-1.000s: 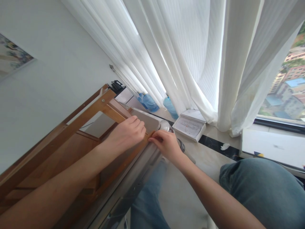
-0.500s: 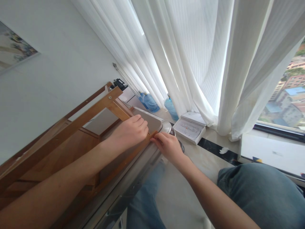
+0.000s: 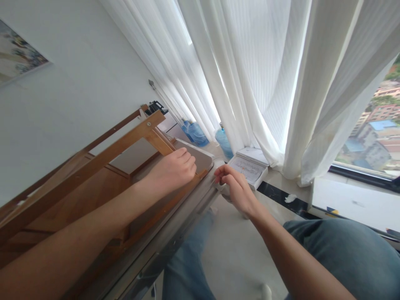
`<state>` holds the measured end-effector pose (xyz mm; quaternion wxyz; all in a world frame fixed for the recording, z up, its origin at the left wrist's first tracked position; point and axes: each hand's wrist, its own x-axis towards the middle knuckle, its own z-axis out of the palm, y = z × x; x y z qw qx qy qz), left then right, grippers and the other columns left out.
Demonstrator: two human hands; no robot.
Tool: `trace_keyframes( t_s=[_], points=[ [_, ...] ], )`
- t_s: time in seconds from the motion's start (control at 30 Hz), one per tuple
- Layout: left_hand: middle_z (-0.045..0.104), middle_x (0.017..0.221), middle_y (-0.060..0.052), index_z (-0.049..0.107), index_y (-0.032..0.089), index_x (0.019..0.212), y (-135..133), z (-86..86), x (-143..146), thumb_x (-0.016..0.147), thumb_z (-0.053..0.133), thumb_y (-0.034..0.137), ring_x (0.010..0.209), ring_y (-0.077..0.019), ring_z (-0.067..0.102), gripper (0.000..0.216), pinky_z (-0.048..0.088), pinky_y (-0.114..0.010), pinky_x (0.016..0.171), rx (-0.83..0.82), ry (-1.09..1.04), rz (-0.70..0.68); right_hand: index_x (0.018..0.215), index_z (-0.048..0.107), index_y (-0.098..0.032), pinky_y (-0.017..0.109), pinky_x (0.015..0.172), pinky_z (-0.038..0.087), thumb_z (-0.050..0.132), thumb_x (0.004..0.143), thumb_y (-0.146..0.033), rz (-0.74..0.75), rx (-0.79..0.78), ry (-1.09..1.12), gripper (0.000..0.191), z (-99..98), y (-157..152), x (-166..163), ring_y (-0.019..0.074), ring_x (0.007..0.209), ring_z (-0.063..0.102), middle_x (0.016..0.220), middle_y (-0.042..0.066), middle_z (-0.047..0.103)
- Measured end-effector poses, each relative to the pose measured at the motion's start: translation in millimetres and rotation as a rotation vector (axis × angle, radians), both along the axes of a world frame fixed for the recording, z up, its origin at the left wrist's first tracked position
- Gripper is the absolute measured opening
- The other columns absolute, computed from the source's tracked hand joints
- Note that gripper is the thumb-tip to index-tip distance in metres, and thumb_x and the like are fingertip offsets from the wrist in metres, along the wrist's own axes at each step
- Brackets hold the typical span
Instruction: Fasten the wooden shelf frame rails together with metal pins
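Note:
A brown wooden frame (image 3: pixel 125 143) with a bolt near its upper corner lies tilted on a glass-edged table (image 3: pixel 184 223). My left hand (image 3: pixel 173 168) is closed in a fist over the frame's near corner, and what its fingers hold is hidden. The end of a wooden rail (image 3: pixel 202 173) shows just right of that fist. Past the table edge, apart from the wood, my right hand (image 3: pixel 236 187) has its fingers curled and thumb close to the index finger. Anything in that pinch is too small to make out.
An open white box (image 3: pixel 250 166) with a printed sheet sits on the floor by the curtains (image 3: pixel 250 75). Blue water bottles (image 3: pixel 196 133) stand behind. At right lies a flat white box (image 3: pixel 353 204), near my knee (image 3: pixel 340 258). A crumpled tissue (image 3: pixel 290 198) rests on the dark floor strip.
My right hand has left the rail end and moved right, past the table edge. My left hand stays closed over the frame's corner. The view has shifted slightly.

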<state>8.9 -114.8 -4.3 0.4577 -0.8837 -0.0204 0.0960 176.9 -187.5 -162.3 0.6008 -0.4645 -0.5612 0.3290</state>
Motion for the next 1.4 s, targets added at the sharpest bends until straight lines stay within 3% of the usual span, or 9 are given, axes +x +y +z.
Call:
trace_keyframes(
  t_s=[0.1, 0.23, 0.33, 0.47, 0.63, 0.73, 0.87, 1.03, 1.4],
  points=[
    [0.062, 0.072, -0.008, 0.065, 0.015, 0.075, -5.7, 1.7, 0.9, 0.087, 0.049, -0.001, 0.079, -0.0234, 0.064, 0.026, 0.052, -0.044, 0.099, -0.084, -0.056, 0.037, 0.102, 0.060, -0.023, 0.033, 0.079, 0.048, 0.041, 0.097, -0.027, 0.063, -0.062, 0.164, 0.020, -0.1, -4.2, 11.1, 0.0190, 0.083, 0.061, 0.084, 0.000, 0.065],
    [0.071, 0.105, -0.010, 0.069, 0.020, 0.106, -28.8, 0.8, -14.9, 0.093, 0.048, 0.007, 0.112, -0.0253, 0.065, 0.028, 0.039, -0.051, 0.118, -0.372, -0.188, 0.006, 0.108, 0.060, -0.023, 0.034, 0.077, 0.049, 0.044, 0.102, -0.039, 0.094, -0.071, 0.221, 0.023, 0.7, -8.7, 18.8, 0.0185, 0.079, 0.060, 0.080, 0.001, 0.064],
    [0.072, 0.111, -0.008, 0.067, 0.023, 0.114, -47.0, -9.5, -42.6, 0.088, 0.055, 0.007, 0.112, -0.0244, 0.065, 0.033, 0.044, -0.049, 0.114, -0.551, -0.384, 0.015, 0.111, 0.061, -0.021, 0.035, 0.079, 0.051, 0.046, 0.102, -0.042, 0.091, -0.103, 0.236, 0.027, 4.3, -11.5, 19.9, 0.0184, 0.080, 0.062, 0.082, 0.003, 0.070],
    [0.070, 0.092, -0.006, 0.067, 0.020, 0.093, -47.4, -36.0, -80.1, 0.089, 0.063, 0.019, 0.089, -0.0220, 0.068, 0.006, 0.055, -0.037, 0.083, -0.760, -1.007, 0.345, 0.112, 0.060, -0.021, 0.036, 0.081, 0.055, 0.052, 0.101, -0.048, 0.169, -0.150, 0.298, 0.030, 10.0, -11.6, 13.0, 0.0208, 0.094, 0.071, 0.102, 0.009, 0.079],
    [0.071, 0.100, -0.008, 0.064, 0.018, 0.103, -22.0, -68.1, -87.2, 0.078, 0.080, 0.046, 0.092, -0.0237, 0.070, 0.041, 0.056, -0.036, 0.082, -1.172, -1.488, 0.686, 0.103, 0.062, -0.022, 0.043, 0.103, 0.054, 0.063, 0.096, -0.053, 0.245, -0.145, 0.375, 0.032, 9.9, -9.5, -4.9, 0.0245, 0.114, 0.072, 0.113, 0.010, 0.079],
    [0.070, 0.112, -0.010, 0.060, 0.018, 0.113, -12.7, -79.7, -71.6, 0.069, 0.089, 0.042, 0.101, -0.0239, 0.070, 0.058, 0.056, -0.038, 0.089, -1.370, -1.607, 0.645, 0.098, 0.064, -0.022, 0.043, 0.099, 0.056, 0.070, 0.091, -0.054, 0.228, -0.185, 0.370, 0.033, 10.6, -13.9, -8.9, 0.0263, 0.112, 0.073, 0.107, 0.010, 0.080],
    [0.070, 0.109, -0.009, 0.061, 0.017, 0.108, -8.3, -87.5, -49.6, 0.064, 0.093, 0.032, 0.102, -0.0217, 0.070, 0.057, 0.056, -0.037, 0.095, -1.503, -1.765, 0.451, 0.088, 0.072, -0.021, 0.039, 0.084, 0.058, 0.075, 0.085, -0.056, 0.180, -0.181, 0.328, 0.035, 17.7, -24.5, -0.7, 0.0262, 0.095, 0.075, 0.091, 0.007, 0.080],
    [0.071, 0.102, -0.005, 0.062, 0.018, 0.107, -3.6, -88.2, -37.0, 0.061, 0.094, 0.025, 0.099, -0.0192, 0.071, 0.056, 0.057, -0.035, 0.094, -1.596, -1.865, 0.315, 0.085, 0.081, -0.022, 0.033, 0.068, 0.052, 0.081, 0.080, -0.050, -0.067, -0.148, 0.302, 0.029, 13.9, -34.6, 18.1, 0.0204, 0.074, 0.064, 0.076, 0.005, 0.072],
    [0.075, 0.115, -0.008, 0.066, 0.019, 0.111, 4.6, -89.8, -35.0, 0.063, 0.094, 0.023, 0.107, -0.0224, 0.072, 0.056, 0.058, -0.035, 0.098, -1.663, -1.870, 0.350, 0.081, 0.081, -0.021, 0.030, 0.060, 0.047, 0.086, 0.076, -0.049, -0.061, -0.226, 0.494, 0.029, -10.3, -28.8, 24.7, 0.0156, 0.061, 0.057, 0.064, 0.002, 0.067]
  ],
)
